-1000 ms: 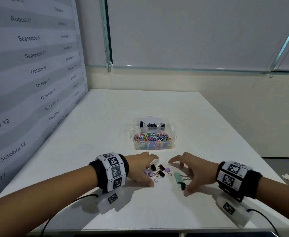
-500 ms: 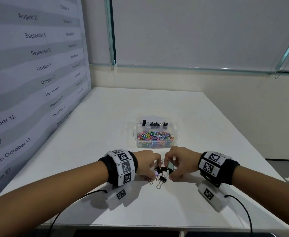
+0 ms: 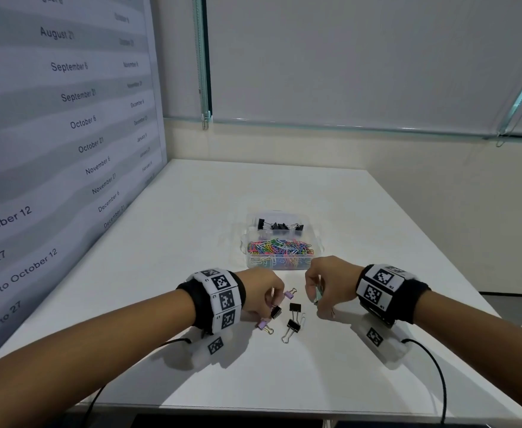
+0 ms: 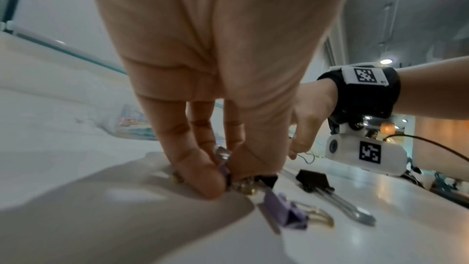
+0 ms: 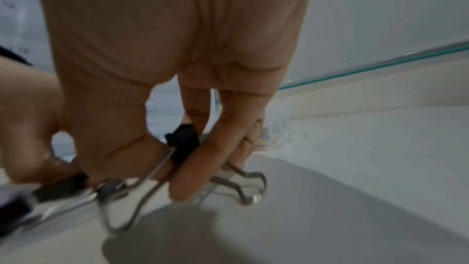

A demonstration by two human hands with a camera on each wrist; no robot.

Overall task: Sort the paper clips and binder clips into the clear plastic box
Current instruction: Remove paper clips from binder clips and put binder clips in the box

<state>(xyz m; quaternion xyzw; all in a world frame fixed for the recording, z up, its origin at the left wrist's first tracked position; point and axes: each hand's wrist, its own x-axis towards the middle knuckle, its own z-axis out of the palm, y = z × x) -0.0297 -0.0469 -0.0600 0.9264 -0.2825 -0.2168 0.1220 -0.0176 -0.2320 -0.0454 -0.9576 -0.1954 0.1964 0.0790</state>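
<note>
The clear plastic box (image 3: 317, 242) stands mid-table, with black binder clips (image 3: 279, 225) in its far compartment and coloured paper clips (image 3: 279, 249) in the near one. In front of it lie loose binder clips: a purple one (image 3: 290, 293), two black ones (image 3: 295, 307) (image 3: 293, 325) and another purple one (image 3: 264, 325). My left hand (image 3: 273, 304) is down at the table and pinches a purple binder clip (image 4: 224, 168) between thumb and fingers. My right hand (image 3: 315, 299) holds a black binder clip (image 5: 184, 144) and a pale green one (image 3: 318, 295), its wire handles hanging below the fingers.
A calendar wall panel (image 3: 68, 134) runs along the table's left edge. White table (image 3: 315, 381) lies bare in front of the hands and behind the box. Cables (image 3: 439, 375) trail from both wrist cameras toward the near edge.
Both hands went from spread around the clips to closing on them. The right hand took the green clips off the table and rose slightly; the hands have drawn apart again.
</note>
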